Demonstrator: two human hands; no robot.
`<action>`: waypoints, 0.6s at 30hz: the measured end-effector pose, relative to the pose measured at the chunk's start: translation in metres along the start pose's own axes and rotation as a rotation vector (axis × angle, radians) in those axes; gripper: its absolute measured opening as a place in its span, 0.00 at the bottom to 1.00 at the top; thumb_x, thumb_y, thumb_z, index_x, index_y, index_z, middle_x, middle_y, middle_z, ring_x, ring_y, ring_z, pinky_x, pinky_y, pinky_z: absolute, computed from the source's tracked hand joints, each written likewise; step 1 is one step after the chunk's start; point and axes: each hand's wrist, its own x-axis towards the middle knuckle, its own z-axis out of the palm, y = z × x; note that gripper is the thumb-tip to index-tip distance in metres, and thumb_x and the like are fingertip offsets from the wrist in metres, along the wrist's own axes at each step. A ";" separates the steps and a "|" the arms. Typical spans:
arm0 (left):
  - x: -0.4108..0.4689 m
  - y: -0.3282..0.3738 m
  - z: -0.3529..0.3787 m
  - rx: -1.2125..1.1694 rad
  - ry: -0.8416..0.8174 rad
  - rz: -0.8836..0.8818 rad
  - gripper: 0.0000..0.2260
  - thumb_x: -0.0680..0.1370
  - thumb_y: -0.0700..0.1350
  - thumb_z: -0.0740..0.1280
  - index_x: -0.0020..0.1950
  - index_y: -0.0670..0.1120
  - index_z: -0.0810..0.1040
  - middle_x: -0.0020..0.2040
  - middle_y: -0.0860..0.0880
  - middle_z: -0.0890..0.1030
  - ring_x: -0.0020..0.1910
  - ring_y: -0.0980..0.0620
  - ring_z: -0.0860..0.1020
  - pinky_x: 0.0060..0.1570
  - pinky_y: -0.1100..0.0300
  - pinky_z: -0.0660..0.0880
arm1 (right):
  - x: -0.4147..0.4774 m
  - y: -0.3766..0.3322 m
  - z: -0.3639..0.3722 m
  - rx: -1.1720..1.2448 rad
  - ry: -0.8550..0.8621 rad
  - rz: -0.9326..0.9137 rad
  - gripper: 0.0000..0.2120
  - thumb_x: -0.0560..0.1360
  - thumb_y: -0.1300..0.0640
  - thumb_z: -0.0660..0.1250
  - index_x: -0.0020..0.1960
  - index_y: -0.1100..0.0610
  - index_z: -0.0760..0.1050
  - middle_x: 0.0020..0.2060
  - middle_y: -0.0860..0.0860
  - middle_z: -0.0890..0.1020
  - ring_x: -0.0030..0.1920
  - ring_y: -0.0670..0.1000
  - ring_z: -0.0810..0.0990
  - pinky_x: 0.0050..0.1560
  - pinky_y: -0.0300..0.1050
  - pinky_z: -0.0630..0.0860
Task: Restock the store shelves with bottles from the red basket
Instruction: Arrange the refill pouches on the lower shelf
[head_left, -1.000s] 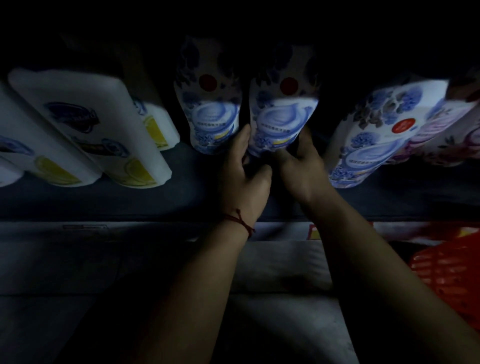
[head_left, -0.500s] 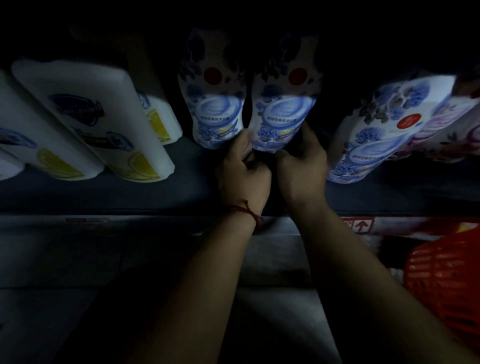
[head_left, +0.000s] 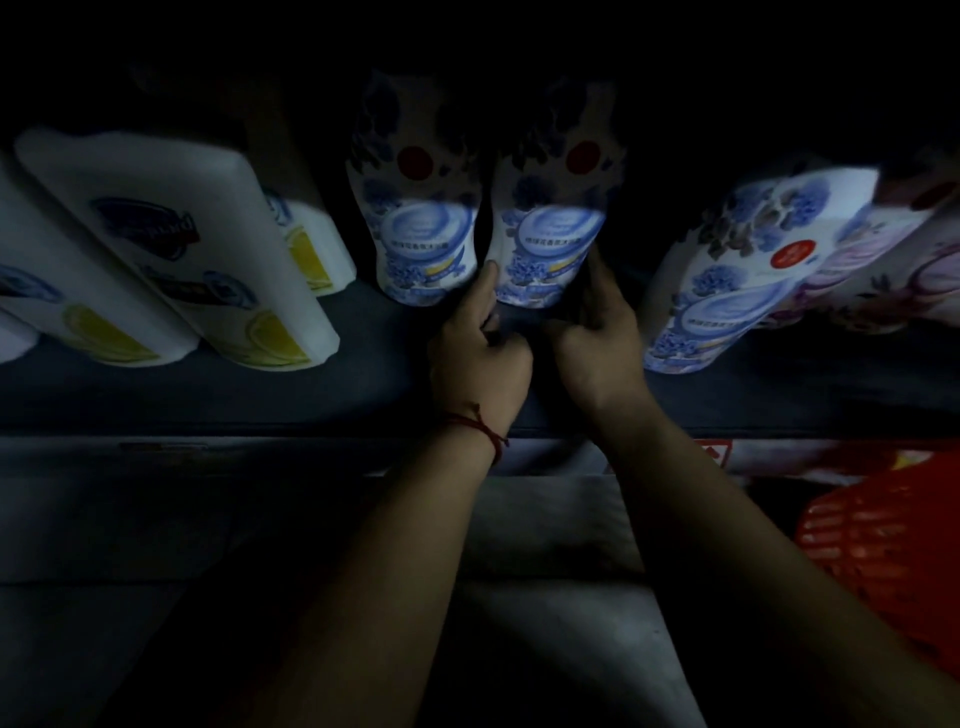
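Note:
A white bottle with blue flowers and a red dot (head_left: 550, 244) stands on the dark shelf (head_left: 363, 374). Both my hands are at its base. My left hand (head_left: 478, 353), with a red string at the wrist, presses its thumb against the bottle's lower left side. My right hand (head_left: 597, 343) grips the lower right side. A matching bottle (head_left: 421, 228) stands right beside it on the left. The red basket (head_left: 883, 551) is at the right edge, below the shelf; what it holds is hidden.
Several white bottles with lemon labels (head_left: 171, 249) lean at the left of the shelf. Another blue-flowered bottle (head_left: 743, 275) and purple-flowered ones (head_left: 872, 270) lean at the right. A price strip (head_left: 727, 457) runs along the shelf front. The scene is very dim.
Both hands have pushed the blue-flowered bottle further back on the shelf, level with its neighbour. The red basket shows a little more at the right.

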 end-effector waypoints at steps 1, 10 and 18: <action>0.001 -0.001 0.001 -0.002 -0.028 -0.010 0.37 0.65 0.39 0.57 0.76 0.49 0.66 0.71 0.48 0.74 0.63 0.64 0.71 0.65 0.66 0.67 | -0.001 -0.004 -0.001 -0.018 -0.008 -0.001 0.40 0.65 0.66 0.63 0.77 0.52 0.62 0.69 0.47 0.75 0.70 0.44 0.72 0.73 0.50 0.67; -0.035 0.022 0.003 0.137 -0.157 -0.045 0.30 0.75 0.28 0.59 0.76 0.46 0.65 0.73 0.48 0.70 0.72 0.51 0.68 0.68 0.60 0.66 | -0.052 -0.028 -0.047 -0.107 0.020 -0.048 0.23 0.71 0.73 0.61 0.64 0.60 0.76 0.56 0.49 0.81 0.59 0.45 0.80 0.64 0.40 0.74; -0.078 0.016 0.047 0.263 -0.372 -0.054 0.35 0.69 0.49 0.68 0.76 0.50 0.65 0.74 0.52 0.69 0.72 0.56 0.66 0.73 0.54 0.64 | -0.068 -0.017 -0.122 0.070 0.431 0.081 0.19 0.66 0.64 0.60 0.55 0.58 0.79 0.50 0.56 0.84 0.53 0.55 0.83 0.61 0.58 0.77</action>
